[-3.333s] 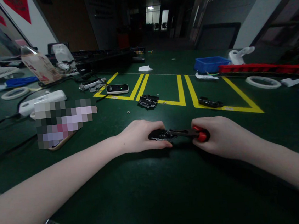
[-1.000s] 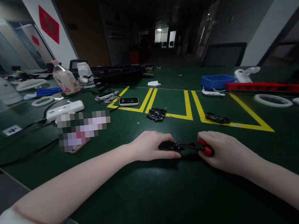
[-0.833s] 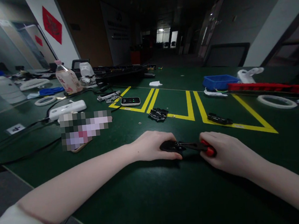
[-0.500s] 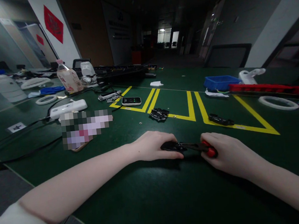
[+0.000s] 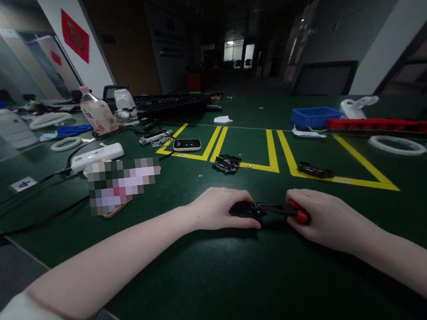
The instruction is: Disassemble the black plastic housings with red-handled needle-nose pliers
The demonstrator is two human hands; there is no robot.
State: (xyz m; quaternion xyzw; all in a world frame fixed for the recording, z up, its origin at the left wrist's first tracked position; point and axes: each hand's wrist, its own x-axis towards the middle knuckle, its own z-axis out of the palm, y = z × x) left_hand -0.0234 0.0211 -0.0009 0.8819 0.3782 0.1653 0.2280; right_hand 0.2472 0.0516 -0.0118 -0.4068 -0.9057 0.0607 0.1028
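Note:
My left hand (image 5: 222, 210) is closed round a black part (image 5: 243, 209) over the green table (image 5: 226, 281). To its right, my right hand (image 5: 318, 215) grips a red-handled tool (image 5: 300, 213), whose dark metal end points left and meets the black part between the hands. A heap of black pieces (image 5: 227, 163) lies beyond my left hand on the yellow tape. Another black part (image 5: 316, 170) rests on the tape beyond my right hand. Two small rings lie near the heap.
On the left are a phone (image 5: 125, 189), a white power strip (image 5: 96, 156), cables and a bottle (image 5: 97, 111). A small device (image 5: 187, 145) sits inside the taped area. At the right stand a blue tray (image 5: 316, 117), a red rail (image 5: 389, 126) and a white ring (image 5: 397, 145).

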